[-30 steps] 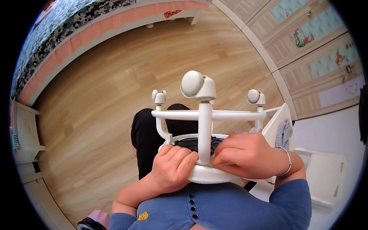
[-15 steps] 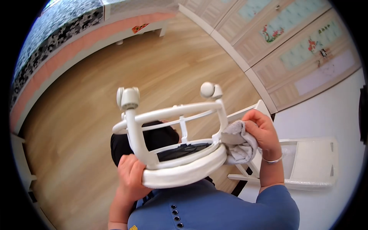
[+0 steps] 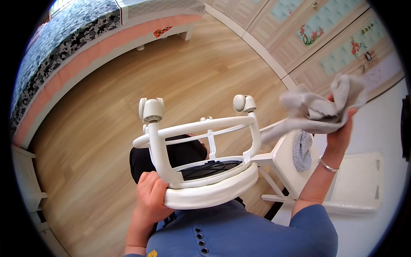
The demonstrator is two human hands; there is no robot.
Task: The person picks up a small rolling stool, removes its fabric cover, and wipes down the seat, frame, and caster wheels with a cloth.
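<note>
A white round stool (image 3: 214, 190) with caster wheels is held upside down in front of my body, its legs pointing up and away. My left hand (image 3: 150, 198) is closed around the left edge of its seat. Off to the right, my right hand (image 3: 341, 124) grips a crumpled grey cloth (image 3: 319, 107), lifted apart from the stool. The cloth's edges are blurred by motion, and it hides most of the fingers. A caster (image 3: 153, 109) tops the left leg, and another caster (image 3: 244, 103) tops the right one. The seat's underside (image 3: 209, 169) is black.
A white chair (image 3: 284, 165) stands at the right with a grey knitted item (image 3: 302, 152) on it. Behind it is a white plastic-wrapped panel (image 3: 357, 182). A bed (image 3: 98, 47) lies at the upper left, and wardrobe doors (image 3: 295, 38) line the upper right. The floor (image 3: 94, 141) is wooden.
My right hand has moved up and right with the cloth, away from the stool's right side. The grey knitted item on the chair now shows. My left hand still holds the stool.
</note>
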